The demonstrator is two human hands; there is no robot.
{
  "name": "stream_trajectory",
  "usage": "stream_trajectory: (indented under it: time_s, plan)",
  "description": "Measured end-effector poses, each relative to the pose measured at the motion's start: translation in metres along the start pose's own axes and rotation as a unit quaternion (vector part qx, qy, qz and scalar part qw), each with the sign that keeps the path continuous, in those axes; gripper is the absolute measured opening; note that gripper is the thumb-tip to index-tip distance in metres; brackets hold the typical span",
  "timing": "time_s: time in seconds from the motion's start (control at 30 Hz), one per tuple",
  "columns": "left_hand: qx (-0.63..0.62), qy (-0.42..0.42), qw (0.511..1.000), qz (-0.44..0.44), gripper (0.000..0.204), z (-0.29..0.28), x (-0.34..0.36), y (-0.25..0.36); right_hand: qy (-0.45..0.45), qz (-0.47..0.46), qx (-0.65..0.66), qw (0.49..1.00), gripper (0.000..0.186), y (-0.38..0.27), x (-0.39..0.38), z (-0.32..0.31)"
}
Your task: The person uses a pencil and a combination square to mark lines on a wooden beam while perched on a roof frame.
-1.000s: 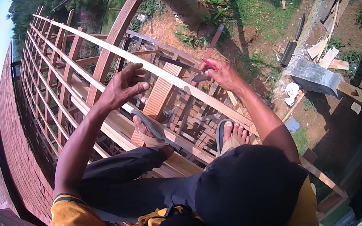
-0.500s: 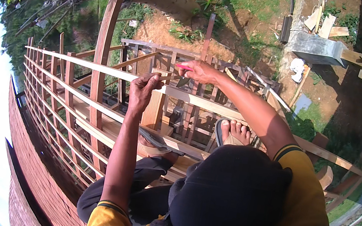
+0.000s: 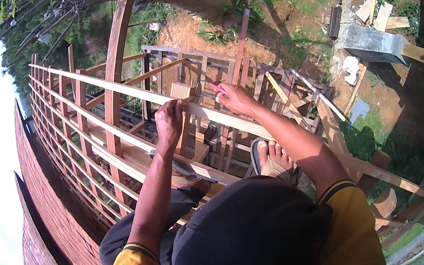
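Observation:
A long pale wooden batten (image 3: 225,117) crosses in front of me. My left hand (image 3: 170,121) is closed at its upper edge, thumb and fingers pinched together; what lies between them cannot be made out. Just beyond the hand appears a grooved wooden block (image 3: 182,91). My right hand (image 3: 235,99) is beyond the batten, to the right, its fingers closed on a slim pink stick (image 3: 215,87) that points left. A narrow dark piece (image 3: 197,89) stands between the block and the right hand; I cannot tell what holds it.
An upright post (image 3: 122,33) rises left of my hands. Parallel battens (image 3: 87,110) run away to the left above a tiled roof (image 3: 54,185). My sandaled foot (image 3: 274,160) rests on the framework. Bare ground and a concrete block (image 3: 375,45) lie below.
My left hand has moved slightly lower and to the right. My right hand, still with the pink stick, has shifted a little right and down. The grooved wood shows differently beside the batten.

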State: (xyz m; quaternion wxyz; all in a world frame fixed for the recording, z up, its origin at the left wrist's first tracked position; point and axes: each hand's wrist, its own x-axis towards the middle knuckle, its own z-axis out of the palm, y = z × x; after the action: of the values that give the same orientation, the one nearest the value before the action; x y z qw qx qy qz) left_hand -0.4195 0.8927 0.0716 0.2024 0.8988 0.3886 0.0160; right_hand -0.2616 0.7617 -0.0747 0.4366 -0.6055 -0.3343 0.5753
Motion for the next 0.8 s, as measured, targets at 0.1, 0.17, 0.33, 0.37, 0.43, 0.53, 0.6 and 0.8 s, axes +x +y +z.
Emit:
stream_trajectory:
  time_s: [0.1, 0.17, 0.33, 0.37, 0.43, 0.53, 0.6, 0.8]
  plan:
    - [0.008, -0.015, 1.0, 0.0, 0.024, 0.003, 0.004, 0.002, 0.001, -0.007, 0.007, 1.0, 0.031, 0.029, -0.002, 0.014]
    - [0.016, -0.019, 1.0, 0.0, 0.023, 0.001, 0.005, 0.004, -0.035, 0.047, 0.065, 0.996, 0.032, 0.023, -0.004, 0.015]
    - [0.002, -0.033, 0.999, -0.006, 0.02, -0.006, 0.01, 0.011, -0.033, 0.043, 0.033, 0.998, 0.031, 0.014, 0.004, 0.011]
    - [0.002, -0.033, 0.999, -0.006, 0.02, -0.006, 0.01, 0.01, -0.021, 0.024, -0.001, 0.999, 0.03, 0.014, 0.006, 0.01]
    - [0.021, -0.043, 0.999, -0.009, 0.02, -0.005, 0.011, 0.007, -0.019, 0.026, 0.018, 0.999, 0.03, 0.016, 0.011, 0.008]
    - [0.012, -0.049, 0.999, -0.018, 0.02, -0.002, 0.012, 0.005, -0.012, 0.03, 0.037, 0.999, 0.03, 0.019, 0.013, 0.004]
    - [0.024, -0.047, 0.999, -0.007, 0.02, -0.002, 0.01, 0.006, -0.009, 0.033, 0.037, 0.999, 0.03, 0.019, 0.013, 0.003]
    - [0.064, -0.024, 0.997, 0.027, 0.017, 0.002, 0.005, 0.008, -0.004, 0.04, 0.029, 0.999, 0.03, 0.031, 0.012, 0.006]
